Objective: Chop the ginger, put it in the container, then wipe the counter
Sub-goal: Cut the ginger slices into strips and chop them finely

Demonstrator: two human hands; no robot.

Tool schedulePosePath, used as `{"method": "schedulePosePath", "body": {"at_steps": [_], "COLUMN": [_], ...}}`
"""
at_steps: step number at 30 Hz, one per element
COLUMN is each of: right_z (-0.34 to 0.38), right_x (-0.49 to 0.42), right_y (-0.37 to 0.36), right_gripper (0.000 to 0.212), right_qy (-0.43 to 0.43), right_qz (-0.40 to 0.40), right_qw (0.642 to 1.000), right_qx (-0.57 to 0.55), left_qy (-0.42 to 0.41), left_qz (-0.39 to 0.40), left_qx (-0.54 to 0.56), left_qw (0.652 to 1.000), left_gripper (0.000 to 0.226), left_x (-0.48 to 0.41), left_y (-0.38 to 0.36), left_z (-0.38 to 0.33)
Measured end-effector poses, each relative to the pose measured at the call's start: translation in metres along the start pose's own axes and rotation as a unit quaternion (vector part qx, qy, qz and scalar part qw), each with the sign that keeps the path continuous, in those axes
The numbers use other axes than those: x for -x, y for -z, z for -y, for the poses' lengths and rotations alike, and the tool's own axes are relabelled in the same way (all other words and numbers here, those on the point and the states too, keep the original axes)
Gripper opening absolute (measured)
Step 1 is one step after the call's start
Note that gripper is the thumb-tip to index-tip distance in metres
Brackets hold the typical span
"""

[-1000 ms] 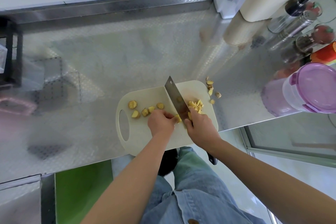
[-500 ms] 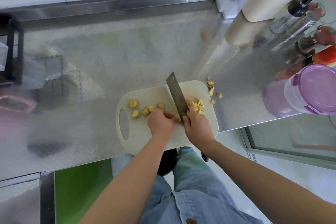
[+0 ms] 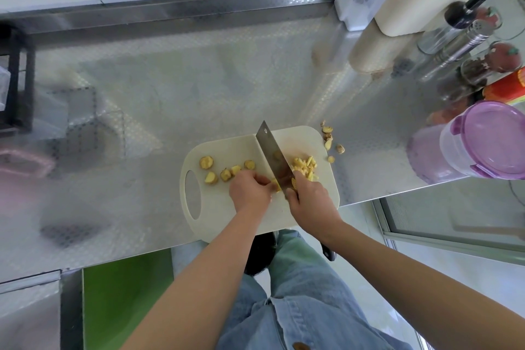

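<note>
Gripping the cleaver (image 3: 274,159) by its handle, the right hand (image 3: 309,202) has its fingers curled round it, the blade running diagonally across the white cutting board (image 3: 221,216). The left hand (image 3: 250,193) pinches a ginger piece (image 3: 276,187) just left of the blade's near end. A chopped pile (image 3: 305,167) lies on the board right of the blade; several thicker ginger slices (image 3: 224,172) lie to its left. A few scraps (image 3: 329,142) sit on the steel tabletop (image 3: 170,79) beside the board's far right corner. The purple-lidded container (image 3: 488,140) stands well apart at the tabletop's right edge.
</note>
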State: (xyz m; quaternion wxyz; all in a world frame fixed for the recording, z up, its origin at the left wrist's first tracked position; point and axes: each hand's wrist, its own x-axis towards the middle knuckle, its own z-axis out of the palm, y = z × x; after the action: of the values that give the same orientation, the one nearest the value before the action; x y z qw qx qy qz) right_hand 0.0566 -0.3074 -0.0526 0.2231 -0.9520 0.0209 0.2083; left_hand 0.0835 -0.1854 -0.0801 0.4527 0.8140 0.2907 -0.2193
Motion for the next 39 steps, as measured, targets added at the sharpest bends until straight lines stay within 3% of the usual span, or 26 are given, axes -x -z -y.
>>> {"method": "schedulePosePath", "body": {"at_steps": [7, 15, 18, 21, 23, 29, 33, 37, 39], "right_z": [0.004, 0.01, 0.007, 0.004, 0.001, 0.0, 0.004, 0.008, 0.007], "right_x": [-0.005, -0.019, -0.014, -0.008, -0.005, -0.001, -0.004, -0.009, -0.012], "right_y": [-0.009, 0.001, 0.007, 0.007, 0.005, -0.005, -0.01, -0.011, -0.01], "right_gripper": [0.014, 0.012, 0.006, 0.022, 0.022, 0.019, 0.022, 0.006, 0.008], "right_qy": [-0.007, -0.02, 0.001, 0.013, 0.018, -0.006, -0.01, -0.006, -0.006], "right_qz": [0.001, -0.038, -0.029, -0.014, -0.002, 0.006, -0.002, -0.035, -0.047], "right_qw": [1.0, 0.996, 0.998, 0.999, 1.0, 1.0, 1.0, 0.998, 0.997], "right_qx": [0.005, -0.072, -0.064, -0.035, -0.02, 0.003, -0.015, -0.049, -0.056], "left_qy": [-0.003, -0.002, -0.005, -0.01, -0.008, -0.016, -0.011, -0.007, -0.011], "left_qz": [0.005, -0.005, -0.004, -0.003, -0.002, 0.006, 0.007, 0.003, 0.004], "left_qx": [0.002, -0.008, -0.005, -0.006, 0.002, 0.002, 0.016, 0.022, 0.01], "left_qw": [1.0, 1.0, 1.0, 1.0, 1.0, 1.0, 1.0, 1.0, 1.0], "left_gripper": [0.024, 0.017, 0.015, 0.021, 0.024, 0.015, 0.021, 0.02, 0.016], "left_x": [-0.001, 0.003, 0.004, 0.005, 0.005, 0.005, 0.003, 0.002, 0.004], "left_y": [0.0, 0.002, 0.003, 0.004, 0.004, 0.005, 0.004, 0.003, 0.004], "left_z": [0.001, -0.001, -0.001, -0.001, -0.001, -0.002, 0.0, 0.0, -0.001]}}
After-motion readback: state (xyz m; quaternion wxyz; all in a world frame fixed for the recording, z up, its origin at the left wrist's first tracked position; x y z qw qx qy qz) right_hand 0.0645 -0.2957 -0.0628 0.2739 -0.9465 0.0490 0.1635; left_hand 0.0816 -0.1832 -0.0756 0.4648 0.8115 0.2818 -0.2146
